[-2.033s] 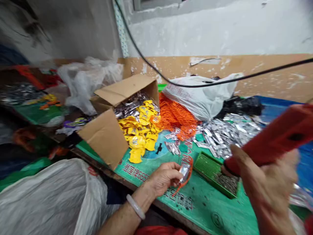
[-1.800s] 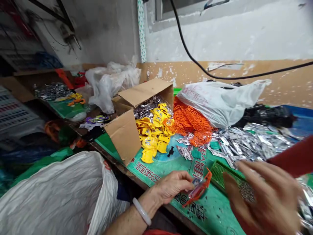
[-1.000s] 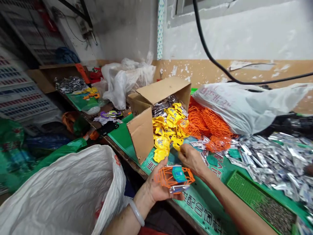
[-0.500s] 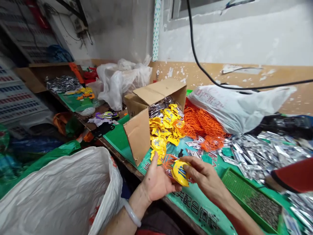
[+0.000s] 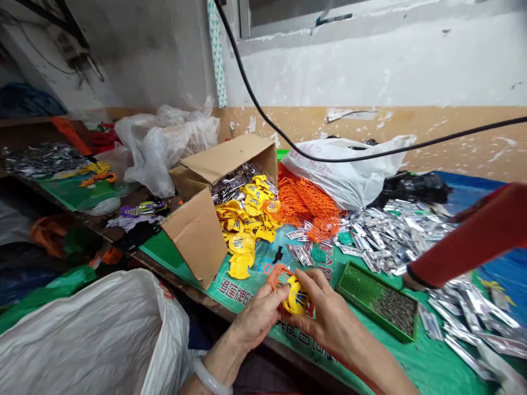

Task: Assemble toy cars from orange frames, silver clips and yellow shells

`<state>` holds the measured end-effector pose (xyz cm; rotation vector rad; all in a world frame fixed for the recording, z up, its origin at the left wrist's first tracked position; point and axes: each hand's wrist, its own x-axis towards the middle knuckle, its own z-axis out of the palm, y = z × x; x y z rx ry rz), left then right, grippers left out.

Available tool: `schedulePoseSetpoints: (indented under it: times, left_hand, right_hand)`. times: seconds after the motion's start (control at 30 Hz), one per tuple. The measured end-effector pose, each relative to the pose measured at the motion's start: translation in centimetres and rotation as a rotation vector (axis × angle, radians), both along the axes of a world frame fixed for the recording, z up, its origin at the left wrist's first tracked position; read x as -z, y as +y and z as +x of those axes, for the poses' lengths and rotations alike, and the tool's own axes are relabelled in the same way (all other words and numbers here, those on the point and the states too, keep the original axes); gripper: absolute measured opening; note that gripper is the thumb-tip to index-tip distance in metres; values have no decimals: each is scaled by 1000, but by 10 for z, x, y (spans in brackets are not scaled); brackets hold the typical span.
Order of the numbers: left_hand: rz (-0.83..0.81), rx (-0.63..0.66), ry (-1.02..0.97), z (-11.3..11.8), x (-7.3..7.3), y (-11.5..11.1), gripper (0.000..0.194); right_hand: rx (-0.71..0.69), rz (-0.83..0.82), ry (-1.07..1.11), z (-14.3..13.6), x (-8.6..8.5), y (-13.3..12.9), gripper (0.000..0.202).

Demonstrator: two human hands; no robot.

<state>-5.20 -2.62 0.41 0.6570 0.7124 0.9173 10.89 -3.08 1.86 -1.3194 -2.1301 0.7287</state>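
Note:
In front of me, both hands close round a curved yellow piece with blue print [image 5: 295, 298]. My left hand [image 5: 261, 311] grips it from the left, thumb on top, and orange netting [image 5: 278, 273] sticks out beyond that hand. My right hand [image 5: 327, 307] has its fingers curled on the right side of the piece. Part of the piece and its underside are hidden by my fingers. More yellow printed pieces [image 5: 242, 245] spill out of an open cardboard box [image 5: 197, 233] to the left, where dark shiny packets [image 5: 230, 184] lie behind them.
A green tray of small grey bits [image 5: 358, 291] lies right of my hands. Silver packets [image 5: 370, 233] and orange nets [image 5: 304, 200] are piled behind. A co-worker's red sleeve [image 5: 465, 241] reaches in from the right. A white sack [image 5: 94, 329] gapes at lower left; a black cable [image 5: 263, 112] hangs overhead.
My view has turned to the right. My left hand has gone from an open palm under the yellow piece to gripping it, thumb on top. The co-worker's arm shows further in.

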Motion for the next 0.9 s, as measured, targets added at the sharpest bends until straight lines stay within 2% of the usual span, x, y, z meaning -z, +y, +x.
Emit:
schedulePoseSetpoints:
  times: [0.1,0.17,0.27,0.37,0.5,0.6,0.73,0.9]
  left_hand:
    - [82,45,179,0,-5,-1,64]
    - [170,80,319,-2,-11,-1,65]
    - [299,100,498,-1,-19,1,58]
    - [431,49,631,6,-21,1,45]
    - [557,-35,707,19,-15,-1,53]
    - [742,-93,783,27,-12,-5,45]
    - [1096,-38,839,36,-15,-11,31]
    - [1256,-24,953,46,-26,-16,23]
  right_hand:
    - [49,41,-99,4,0,-7,63]
    - [82,77,-52,10,-1,-10,63]
    - [165,17,188,21,-8,-11,54]
    - [247,-215,509,31,-14,-10,52]
    - [339,-414,886,31,-6,-9,61]
    - [443,-481,1134,25,6,-10,57]
    - [456,-498,1418,16,12,-14,50]
    - [442,-499,1519,6,15,-18,40]
